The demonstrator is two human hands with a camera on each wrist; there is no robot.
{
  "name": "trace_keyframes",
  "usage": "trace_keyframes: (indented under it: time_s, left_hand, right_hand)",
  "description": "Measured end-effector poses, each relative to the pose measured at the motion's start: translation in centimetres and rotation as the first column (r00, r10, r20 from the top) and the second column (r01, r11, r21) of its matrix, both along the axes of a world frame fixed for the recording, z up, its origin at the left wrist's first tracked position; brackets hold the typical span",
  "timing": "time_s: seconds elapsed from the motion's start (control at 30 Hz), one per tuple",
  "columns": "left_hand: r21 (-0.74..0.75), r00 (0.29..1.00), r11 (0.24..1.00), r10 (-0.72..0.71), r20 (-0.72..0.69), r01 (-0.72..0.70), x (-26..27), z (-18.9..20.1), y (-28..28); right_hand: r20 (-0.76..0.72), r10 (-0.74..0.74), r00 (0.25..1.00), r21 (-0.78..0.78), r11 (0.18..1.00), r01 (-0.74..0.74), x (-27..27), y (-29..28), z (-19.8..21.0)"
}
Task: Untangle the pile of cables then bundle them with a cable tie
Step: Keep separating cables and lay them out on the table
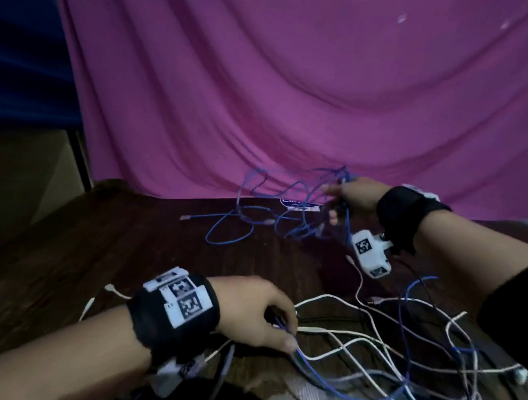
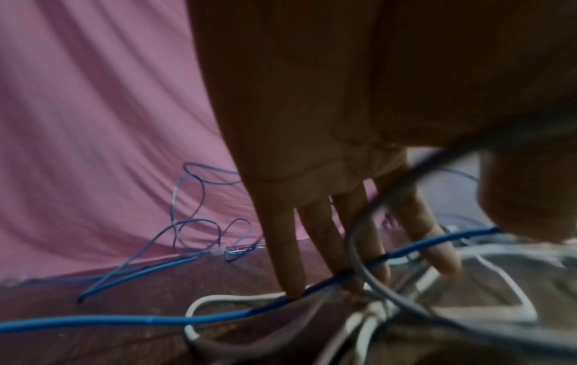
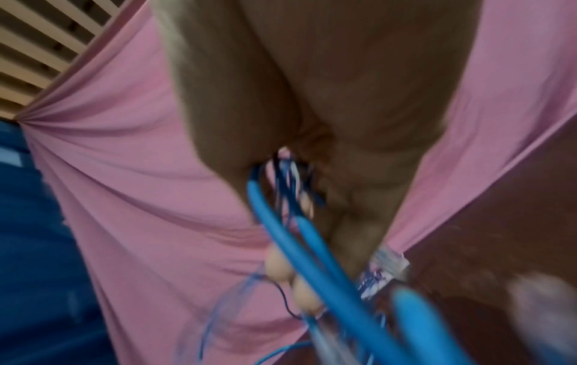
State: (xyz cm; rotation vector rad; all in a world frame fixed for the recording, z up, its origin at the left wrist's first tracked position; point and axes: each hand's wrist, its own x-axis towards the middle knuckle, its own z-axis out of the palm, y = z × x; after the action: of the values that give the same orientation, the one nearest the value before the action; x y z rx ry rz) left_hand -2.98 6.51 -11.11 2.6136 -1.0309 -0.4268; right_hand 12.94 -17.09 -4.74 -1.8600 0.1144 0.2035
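Observation:
A tangle of white cables [image 1: 332,354] and blue cables lies on the dark wooden table [image 1: 125,235] at the near right. My left hand [image 1: 290,334] stands over its left edge, fingertips down, and pinches one blue cable [image 2: 218,318] between thumb and fingers; a grey cable [image 2: 353,234] loops across the fingers [image 2: 290,259]. Farther back, my right hand [image 1: 336,203] grips a bunch of blue cable loops [image 1: 315,185] lifted off the table. In the right wrist view, blurred blue cable [image 3: 328,266] runs out of the right hand [image 3: 265,222]. Further blue loops [image 1: 228,225] trail on the table to its left.
A pink cloth [image 1: 297,91] hangs behind the table's far edge. A white and blue label [image 1: 300,204] lies at that edge beneath the lifted loops. Cable ends with plugs [image 1: 186,217] lie loose. Bare wood shows at the table's left.

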Motion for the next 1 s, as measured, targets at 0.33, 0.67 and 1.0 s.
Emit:
trace_keyframes:
  time_s: [0.33,0.67,1.0]
  left_hand:
    - [-0.225,0.922,0.917,0.364,0.130,-0.330,3.7,2.0,-2.5]
    - [-0.536,0.872,0.687,0.381,-0.309,-0.490,5.6,-1.5,-7.5]
    - [-0.753,0.748,0.172,0.381,-0.544,-0.635,7.6,-2.5,-4.0]
  right_hand:
    - [-0.110,0.188,0.976,0.205,0.965,-0.163,-6.2,0.2,-2.6]
    - [0.032,0.145,0.989,0.771,0.626,-0.117,-7.9,1.5,-4.2]
    - [0.192,0.146,0.970,0.303,0.932,-0.200,-7.0,-1.8,-4.7]
